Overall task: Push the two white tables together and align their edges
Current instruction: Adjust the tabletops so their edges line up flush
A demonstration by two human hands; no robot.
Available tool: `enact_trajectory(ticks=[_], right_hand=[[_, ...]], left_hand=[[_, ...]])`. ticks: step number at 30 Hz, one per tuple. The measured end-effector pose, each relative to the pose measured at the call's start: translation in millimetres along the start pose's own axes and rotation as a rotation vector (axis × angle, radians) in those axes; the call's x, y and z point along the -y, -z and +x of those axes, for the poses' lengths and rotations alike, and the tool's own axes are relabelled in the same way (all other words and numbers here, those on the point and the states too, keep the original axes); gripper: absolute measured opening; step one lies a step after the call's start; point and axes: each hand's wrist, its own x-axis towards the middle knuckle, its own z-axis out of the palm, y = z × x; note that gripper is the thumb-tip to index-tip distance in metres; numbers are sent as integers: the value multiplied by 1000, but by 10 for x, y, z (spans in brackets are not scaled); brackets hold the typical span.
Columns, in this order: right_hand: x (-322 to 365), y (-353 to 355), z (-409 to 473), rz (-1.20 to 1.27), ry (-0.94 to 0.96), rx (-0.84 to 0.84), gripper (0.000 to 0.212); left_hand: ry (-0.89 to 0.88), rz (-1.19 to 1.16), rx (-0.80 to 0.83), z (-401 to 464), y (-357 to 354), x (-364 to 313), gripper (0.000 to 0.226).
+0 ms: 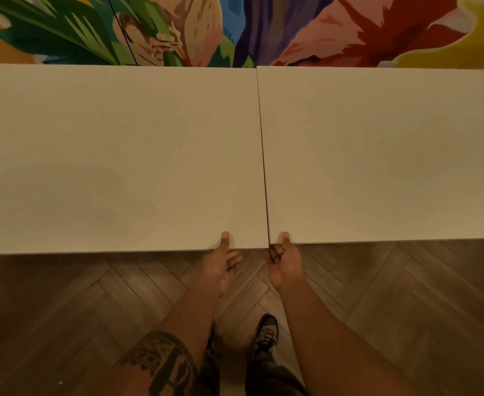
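Note:
Two white tables stand side by side against a painted wall. The left table (115, 155) and the right table (383, 150) meet along a thin dark seam running from the far edge to the near edge. The left table's near edge sits slightly lower in the picture than the right one's. My left hand (222, 261) grips the left table's near edge by the seam, thumb on top, fingers underneath. Gripping the right table's near corner the same way is my right hand (285, 261).
A bright mural wall (235, 27) runs right behind both tables. Herringbone wood floor (392, 295) lies under me. My shoe (266, 332) stands between my forearms, just short of the table edges.

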Motion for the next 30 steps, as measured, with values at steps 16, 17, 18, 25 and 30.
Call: enact_trajectory(ticks=[16,17,18,25,30], right_hand=[[470,135,34,51,41,-78,41],[479,130,26,65,39,-83,41],[490,130,18,68,42,-85,40],[469,174,92,68,19,-39,43],[492,200,173,51,-32,19,41]], left_hand=[[29,-18,47,-55,-764,468,43],[35,-24,53,-36,-791,476,41],[37,-35,56,-19,-819,478,42],[47,-124,-48,55,-981,477,49],[21,-181,-117,101,-1062,508,43]])
